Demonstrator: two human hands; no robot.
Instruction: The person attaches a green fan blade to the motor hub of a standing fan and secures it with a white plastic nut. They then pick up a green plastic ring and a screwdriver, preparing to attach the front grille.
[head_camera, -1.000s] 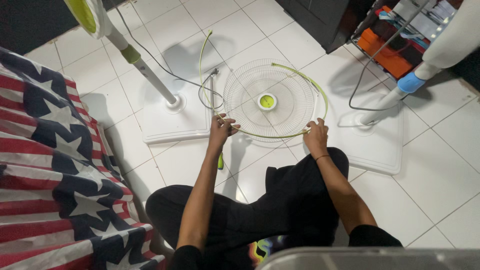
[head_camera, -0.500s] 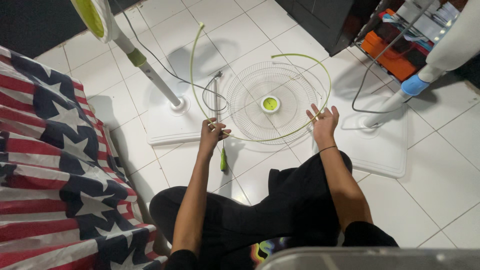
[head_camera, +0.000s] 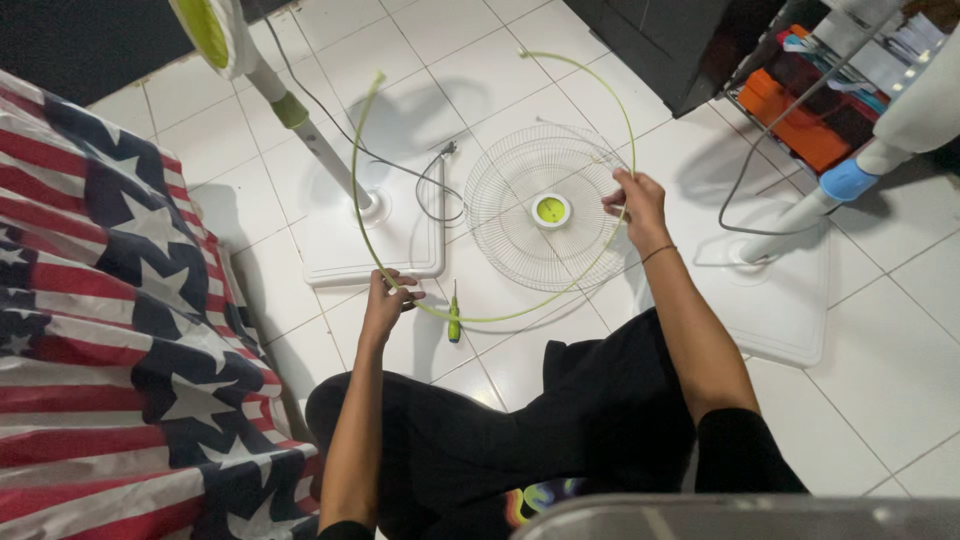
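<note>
A: Green rim band (head_camera: 620, 110), thin and split, held up off the wire fan guard (head_camera: 545, 210); gripped at two places. Left hand (head_camera: 385, 300) closed round the lower left arc, fingers curled shut on it. Right hand (head_camera: 635, 205) pinched on the right arc, thumb against fingertips.

B: Lie of the band relative to the hands?

A: Stretched between them and bowed away from the body; open ends well beyond both hands, one above the left, one above the right. Long axis slanted from near the left hand up and away toward the far right. Guard flat on the white tiled floor (head_camera: 880, 340), just beside the right hand, well apart from the left. Green-handled screwdriver (head_camera: 454, 318) just beside the left hand, under the lowest arc.

B: Change against half a second earlier?

A: Band then seated closer round the guard, hands nearer together at its near edge; since spread wider, lifted, and opened into a larger loop.
</note>
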